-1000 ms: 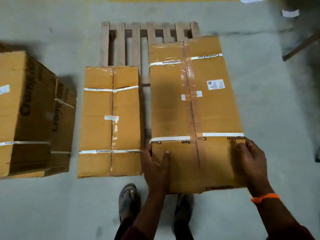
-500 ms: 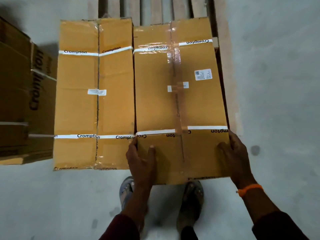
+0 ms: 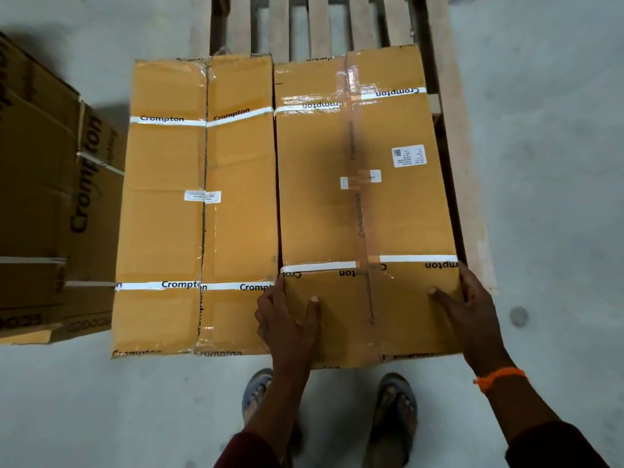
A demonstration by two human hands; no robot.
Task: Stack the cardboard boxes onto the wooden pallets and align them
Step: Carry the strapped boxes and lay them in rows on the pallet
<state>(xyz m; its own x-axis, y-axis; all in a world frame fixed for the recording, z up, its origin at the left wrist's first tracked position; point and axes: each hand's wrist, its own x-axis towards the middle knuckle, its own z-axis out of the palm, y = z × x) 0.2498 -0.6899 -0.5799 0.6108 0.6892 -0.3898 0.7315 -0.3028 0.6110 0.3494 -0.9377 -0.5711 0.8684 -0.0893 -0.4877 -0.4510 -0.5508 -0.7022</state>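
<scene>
Cardboard box [image 3: 368, 204]: lies lengthwise over the right half of the wooden pallet [image 3: 450, 170], long side running away from the person, near end sticking out towards their feet; whether it is fully set down I cannot tell
Left hand [image 3: 287, 325]: grips the box's near left corner, thumb flat on top, fingers curled down over the edge
Right hand [image 3: 472, 315]: grips the near right corner the same way, thumb on the lid, fingers wrapped round the side
Second box [image 3: 199, 204]: just beside on the left, parallel, only a thin dark seam between the two; its near end sits slightly further from the person
In the way: the left hand's fingers go down right at that seam, tight against the second box
Markings: white straps [image 3: 418, 259] printed "Crompton" cross both lids near each end; clear tape runs along the middle seams; a white label [image 3: 408, 156] sits on the right side of the held box
Stack of boxes [image 3: 37, 197]: darker cartons on the far left, standing off the pallet, close to the second box
Pallet beyond: bare slats show past the far ends of both boxes, and one board along the right side
Person: sandals [image 3: 395, 410] just short of the box's near end, orange band [image 3: 499, 378] on the right wrist, dark sleeves
Floor [image 3: 547, 163]: grey concrete, dim light, a small dark spot to the right of the right hand
</scene>
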